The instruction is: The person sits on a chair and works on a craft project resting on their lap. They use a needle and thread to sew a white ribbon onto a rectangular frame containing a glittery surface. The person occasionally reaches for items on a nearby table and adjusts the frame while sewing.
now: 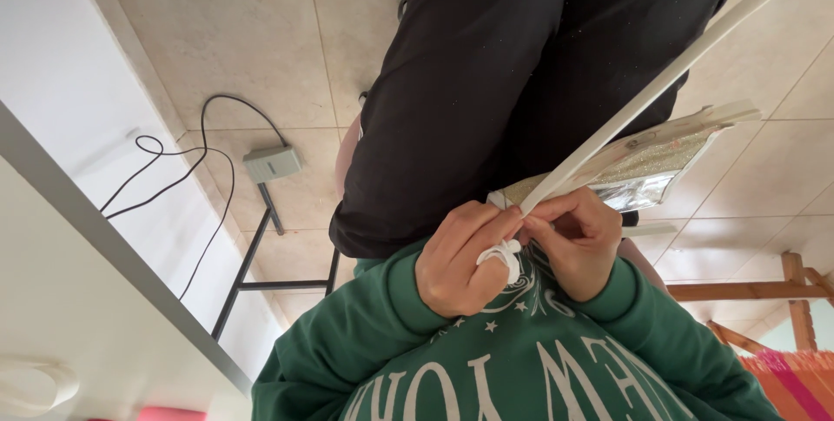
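Observation:
My left hand [456, 260] is curled shut on the knotted end of a white ribbon [660, 82], close against my green sweatshirt [521, 360]. Just to its right, my right hand [580, 243] pinches the same ribbon between thumb and fingers. From there the ribbon runs taut up to the top right corner. A glittery silver packet [647, 165] lies on my lap behind the hands, on my black trousers [486, 73].
A white tabletop edge [104, 238] crosses the left side, with black metal legs [261, 256] below it. Black cables and a white power adapter [272, 162] lie on the beige tile floor. A wooden frame [747, 291] and striped orange-pink fabric [795, 382] are at lower right.

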